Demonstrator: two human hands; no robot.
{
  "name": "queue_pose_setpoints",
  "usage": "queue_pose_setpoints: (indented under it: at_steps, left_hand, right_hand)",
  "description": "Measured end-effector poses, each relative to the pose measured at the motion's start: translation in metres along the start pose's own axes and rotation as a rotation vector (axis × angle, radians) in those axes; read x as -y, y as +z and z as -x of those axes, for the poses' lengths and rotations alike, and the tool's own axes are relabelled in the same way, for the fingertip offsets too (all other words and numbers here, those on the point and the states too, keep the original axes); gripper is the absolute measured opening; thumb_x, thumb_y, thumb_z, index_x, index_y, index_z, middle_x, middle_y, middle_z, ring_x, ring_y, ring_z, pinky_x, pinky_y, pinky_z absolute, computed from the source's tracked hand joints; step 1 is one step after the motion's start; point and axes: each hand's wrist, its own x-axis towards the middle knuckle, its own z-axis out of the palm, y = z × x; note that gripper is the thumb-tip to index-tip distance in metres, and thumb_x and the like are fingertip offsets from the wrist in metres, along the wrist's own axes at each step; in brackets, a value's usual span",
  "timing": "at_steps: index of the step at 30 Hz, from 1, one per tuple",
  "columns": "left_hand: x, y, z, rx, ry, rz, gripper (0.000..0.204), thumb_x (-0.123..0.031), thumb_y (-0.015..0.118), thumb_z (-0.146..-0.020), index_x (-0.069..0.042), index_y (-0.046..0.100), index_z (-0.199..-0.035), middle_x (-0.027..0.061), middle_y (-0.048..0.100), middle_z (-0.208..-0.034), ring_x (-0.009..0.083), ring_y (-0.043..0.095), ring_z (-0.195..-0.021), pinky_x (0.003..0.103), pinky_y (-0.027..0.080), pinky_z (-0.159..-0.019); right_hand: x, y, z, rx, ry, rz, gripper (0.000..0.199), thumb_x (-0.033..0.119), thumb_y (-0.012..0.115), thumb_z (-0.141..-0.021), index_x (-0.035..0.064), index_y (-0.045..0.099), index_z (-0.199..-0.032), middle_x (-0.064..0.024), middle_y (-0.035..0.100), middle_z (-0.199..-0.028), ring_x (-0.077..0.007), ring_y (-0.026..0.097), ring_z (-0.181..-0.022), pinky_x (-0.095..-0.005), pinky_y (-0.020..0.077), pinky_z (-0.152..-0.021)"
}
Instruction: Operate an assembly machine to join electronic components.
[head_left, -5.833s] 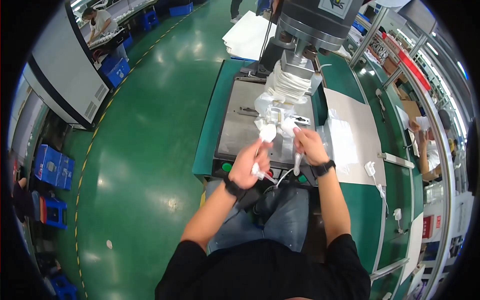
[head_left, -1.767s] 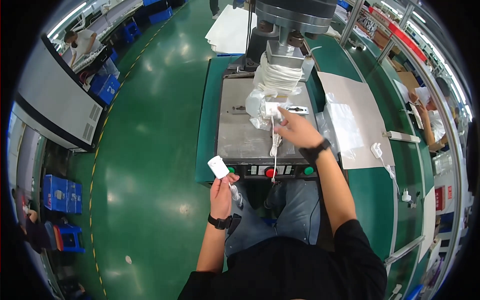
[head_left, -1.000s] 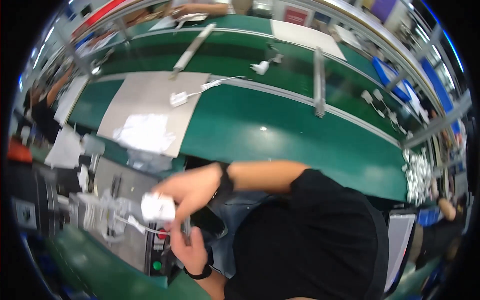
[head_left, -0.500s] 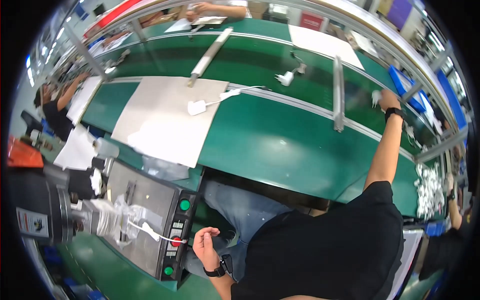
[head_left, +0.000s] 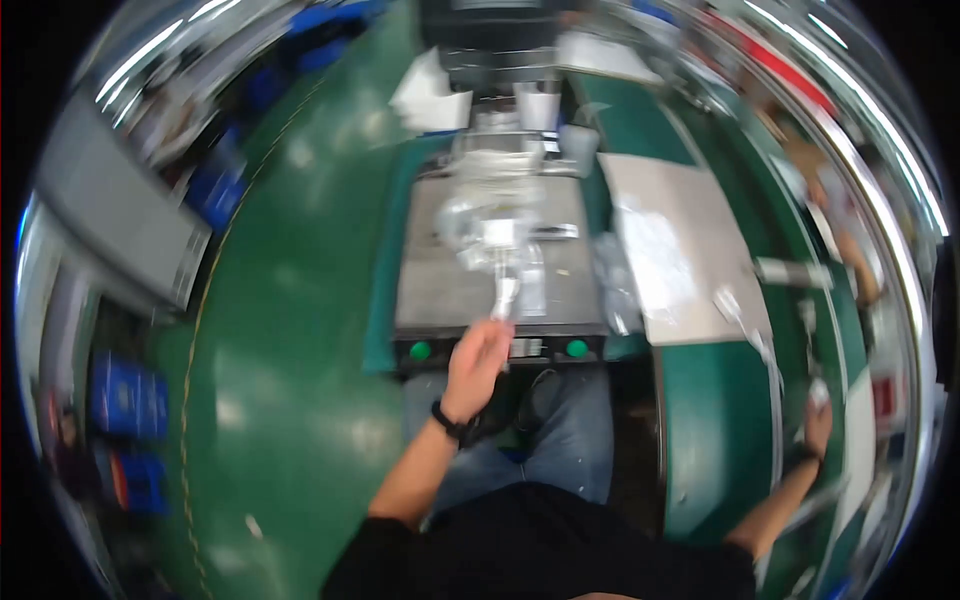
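At the front edge of a grey machine bed (head_left: pixel 425 270), my left hand (head_left: pixel 478 365) has its fingers closed at the lower end of a white cable (head_left: pixel 507 297). The cable leads up to a white block and clear plastic wrap (head_left: pixel 490 215) on the bed. Far to the right, my right hand (head_left: pixel 817 430) reaches over the green conveyor with its fingers on a small white charger (head_left: pixel 819 391). Another white charger (head_left: pixel 808 315) lies on the conveyor ahead of that hand. Motion blur hides finger detail on both hands.
Two green buttons (head_left: pixel 420 350) flank the machine's front panel. A beige board (head_left: pixel 685 215) on the green table carries clear plastic and a white charger with its cord (head_left: pixel 727 302). A metal bar (head_left: pixel 793 272) spans the conveyor. Blue bins (head_left: pixel 130 395) stand at the left.
The view has swung left to face the machine. My left hand has moved from open beside the machine to the cable end. My right hand stays stretched over the conveyor with the charger.
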Motion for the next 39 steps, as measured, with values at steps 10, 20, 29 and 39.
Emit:
queue_pose_setpoints:
  at_steps: [10,20,29,39]
  left_hand:
    - [0.029,-0.008,-0.131,-0.012,-0.589,0.908,0.022,-0.024,0.056,-0.100,-0.004,0.060,-0.108,0.0055,0.066,-0.090,0.0189,0.062,-0.086,0.035,0.049,-0.082]
    - [-0.023,-0.051,-0.007,0.068,-0.439,0.966,0.027,-0.025,0.042,-0.109,-0.004,0.058,-0.113,0.0011,0.045,-0.060,0.0164,0.045,-0.057,0.032,0.038,-0.060]
    - [0.009,-0.089,0.092,-0.184,-0.331,1.029,0.021,-0.026,0.044,-0.108,-0.008,0.054,-0.106,0.0040,0.051,-0.079,0.0172,0.049,-0.074,0.033,0.040,-0.070]
    - [0.034,-0.095,0.088,-0.344,-0.257,0.508,0.019,-0.016,0.049,-0.107,-0.001,0.060,-0.106,0.0100,0.064,-0.100,0.0227,0.063,-0.098,0.039,0.048,-0.094]
  right_hand:
    - [0.365,0.119,0.098,0.833,-0.192,-0.875,0.055,0.029,0.070,-0.090,-0.0054,0.052,-0.129,-0.0097,0.062,-0.066,-0.0154,0.056,-0.046,-0.0278,0.0437,-0.042]
    - [0.542,0.382,0.103,0.822,-0.492,-0.675,0.029,0.025,0.063,-0.097,-0.0021,0.066,-0.106,-0.0054,0.066,-0.070,-0.0140,0.061,-0.057,-0.0273,0.0454,-0.050]
    - [0.596,0.418,0.129,0.284,-0.861,0.363,0.038,0.027,0.065,-0.087,-0.0020,0.067,-0.111,-0.0224,0.070,-0.076,-0.0386,0.070,-0.072,-0.0483,0.0554,-0.062]
    - [0.602,0.397,0.117,0.488,-0.931,0.371,0.055,0.039,0.067,-0.088,-0.0017,0.063,-0.125,-0.0212,0.071,-0.081,-0.0375,0.071,-0.074,-0.0472,0.0553,-0.066]
